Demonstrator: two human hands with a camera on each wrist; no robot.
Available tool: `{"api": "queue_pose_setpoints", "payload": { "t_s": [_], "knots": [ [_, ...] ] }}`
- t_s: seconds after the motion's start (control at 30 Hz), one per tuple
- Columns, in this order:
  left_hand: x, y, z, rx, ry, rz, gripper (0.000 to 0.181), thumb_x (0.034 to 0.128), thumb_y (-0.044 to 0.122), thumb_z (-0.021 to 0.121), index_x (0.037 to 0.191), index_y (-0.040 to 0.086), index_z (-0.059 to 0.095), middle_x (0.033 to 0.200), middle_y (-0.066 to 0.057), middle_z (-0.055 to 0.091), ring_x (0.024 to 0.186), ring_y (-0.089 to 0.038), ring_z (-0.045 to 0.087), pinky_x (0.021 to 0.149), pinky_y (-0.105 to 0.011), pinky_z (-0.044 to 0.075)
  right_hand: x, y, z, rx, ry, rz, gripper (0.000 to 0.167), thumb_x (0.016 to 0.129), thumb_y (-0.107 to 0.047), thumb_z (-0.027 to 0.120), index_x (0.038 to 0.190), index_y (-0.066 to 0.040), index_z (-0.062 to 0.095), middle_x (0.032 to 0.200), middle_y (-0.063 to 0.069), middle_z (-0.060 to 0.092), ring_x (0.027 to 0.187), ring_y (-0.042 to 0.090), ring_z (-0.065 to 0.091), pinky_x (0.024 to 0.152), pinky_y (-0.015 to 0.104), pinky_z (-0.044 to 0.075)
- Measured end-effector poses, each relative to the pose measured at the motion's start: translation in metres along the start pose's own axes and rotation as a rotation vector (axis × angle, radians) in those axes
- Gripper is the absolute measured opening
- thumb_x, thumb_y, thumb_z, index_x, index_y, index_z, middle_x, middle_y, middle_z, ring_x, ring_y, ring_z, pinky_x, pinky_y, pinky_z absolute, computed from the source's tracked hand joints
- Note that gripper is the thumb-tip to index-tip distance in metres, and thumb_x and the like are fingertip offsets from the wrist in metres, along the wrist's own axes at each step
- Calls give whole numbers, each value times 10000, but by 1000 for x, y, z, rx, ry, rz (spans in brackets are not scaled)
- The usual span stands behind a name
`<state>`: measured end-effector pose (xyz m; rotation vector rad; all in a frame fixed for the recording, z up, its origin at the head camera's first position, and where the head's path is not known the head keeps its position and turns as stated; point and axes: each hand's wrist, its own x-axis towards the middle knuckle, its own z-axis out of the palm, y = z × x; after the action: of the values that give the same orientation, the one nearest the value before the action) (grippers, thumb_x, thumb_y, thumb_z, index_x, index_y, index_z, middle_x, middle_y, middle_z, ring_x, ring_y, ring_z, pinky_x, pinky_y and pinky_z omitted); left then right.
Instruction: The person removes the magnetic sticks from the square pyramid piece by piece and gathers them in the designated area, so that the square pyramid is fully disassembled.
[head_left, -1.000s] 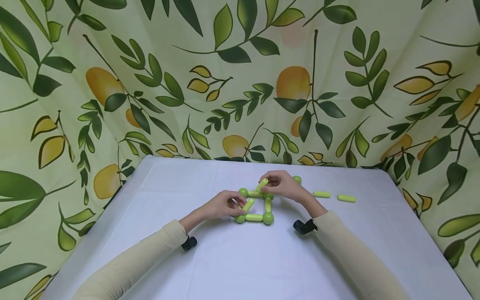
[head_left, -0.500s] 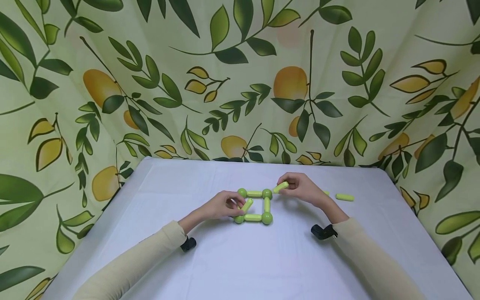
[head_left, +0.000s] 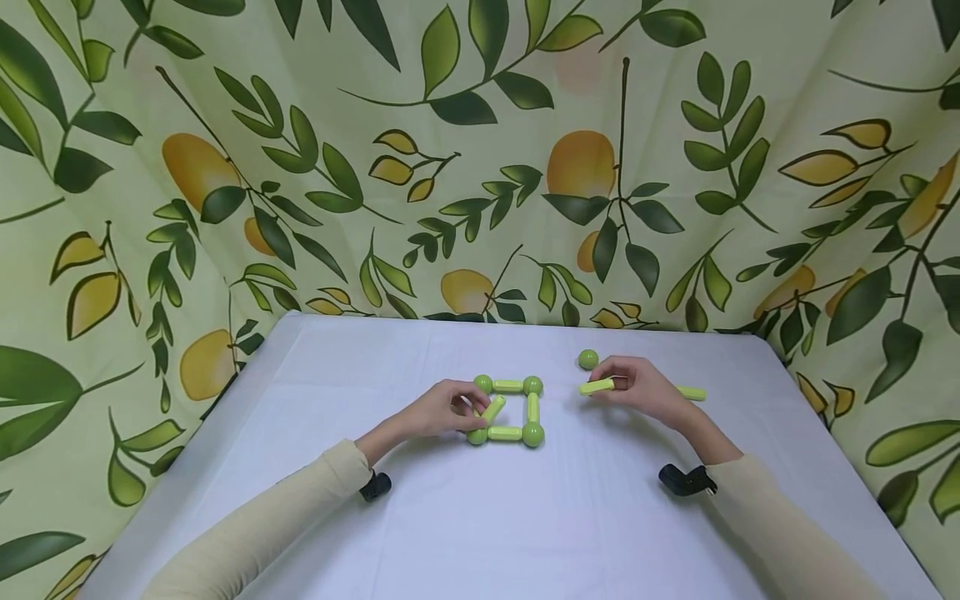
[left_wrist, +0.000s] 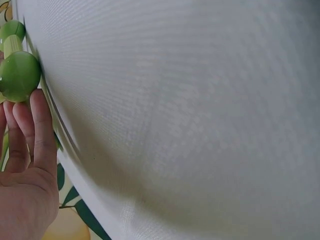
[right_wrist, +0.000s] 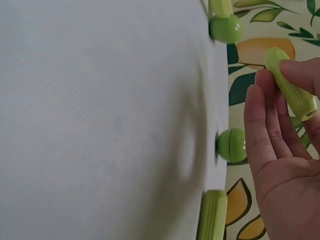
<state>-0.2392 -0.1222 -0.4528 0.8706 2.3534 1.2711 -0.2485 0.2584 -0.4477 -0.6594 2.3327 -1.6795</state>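
A square frame of light green rods [head_left: 506, 434] and darker green balls [head_left: 533, 435] lies on the white table. At its near-left corner my left hand [head_left: 442, 410] pinches a tilted light green rod [head_left: 493, 408]; its fingers hide much of the frame's left side. The left wrist view shows fingertips against a green ball [left_wrist: 20, 76]. Right of the frame, my right hand [head_left: 641, 390] holds another light green rod [head_left: 597, 387] above the table, between thumb and fingers, with a hole showing in its end in the right wrist view.
A loose green ball [head_left: 588, 359] sits just beyond my right hand. One more rod [head_left: 691, 392] lies to its right, partly covered by the hand. A leaf-patterned curtain [head_left: 420, 208] hangs behind the white table [head_left: 450, 533]. Black wrist cameras [head_left: 686, 480] sit under both sleeves.
My right hand has moved right, away from the frame's far-right corner, carrying its rod. The loose ball shows again, while a rod on the table is now covered. My left hand stays in place.
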Motion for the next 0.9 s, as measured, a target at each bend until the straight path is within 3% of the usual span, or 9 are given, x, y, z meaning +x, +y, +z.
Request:
{"api": "queue_pose_setpoints", "payload": {
  "t_s": [0.33,0.5,0.9],
  "knots": [
    [0,2,0,-2,3,11,211,894,58,793,1084,50,700,980,14,650,871,-178,633,802,-287,551,-25,7,-17,-65,37,-19,238,853,28,801,1067,22,699,1049,172,679,909,250,690,779,265,564],
    [-1,2,0,-5,3,14,208,898,59,789,1085,50,697,982,13,649,868,-183,634,797,-285,550,-38,11,-26,-132,78,16,236,844,-46,835,1052,-26,725,1038,122,706,866,220,662,709,268,552],
    [-1,2,0,-4,2,21,214,895,53,790,1089,42,699,984,9,652,870,-169,629,806,-286,548,-63,15,-38,-185,141,81,258,845,-128,852,1052,-36,729,1119,157,669,937,202,652,762,270,561]
  ]
}}
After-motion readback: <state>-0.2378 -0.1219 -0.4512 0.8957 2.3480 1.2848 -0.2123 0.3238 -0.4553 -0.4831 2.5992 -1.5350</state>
